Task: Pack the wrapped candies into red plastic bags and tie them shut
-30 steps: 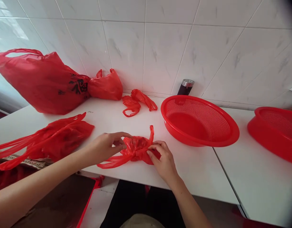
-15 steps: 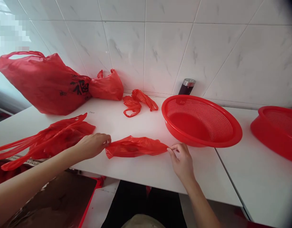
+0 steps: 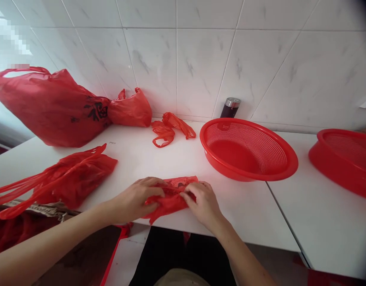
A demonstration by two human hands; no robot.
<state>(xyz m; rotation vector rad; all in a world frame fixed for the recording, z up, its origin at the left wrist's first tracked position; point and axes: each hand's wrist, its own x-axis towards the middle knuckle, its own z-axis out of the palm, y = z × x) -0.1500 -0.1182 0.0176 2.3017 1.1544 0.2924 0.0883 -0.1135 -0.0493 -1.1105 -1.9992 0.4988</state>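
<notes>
A red plastic bag [image 3: 171,202] lies flattened near the front edge of the white table, between my two hands. My left hand [image 3: 136,200] is curled over the bag's left end, its fingers gripping the thin plastic. From the other side, my right hand [image 3: 202,198] pinches the bag between thumb and fingers. Part of the bag is hidden beneath both hands, and dark print shows on its far side. Left of my left hand lies another red plastic bag [image 3: 84,174] with long handles trailing over the table edge.
A red colander [image 3: 248,174] stands on the table [image 3: 245,210] at right, a dark flask [image 3: 230,107] behind it. Another red basket [image 3: 334,159] sits farther right. A full red bag [image 3: 51,107], a smaller bag [image 3: 132,109] and a crumpled bag [image 3: 178,125] are along the tiled wall.
My hands have come closer together and nearer to me. The bag, stretched out sideways between them before, is now bunched and folded on the table.
</notes>
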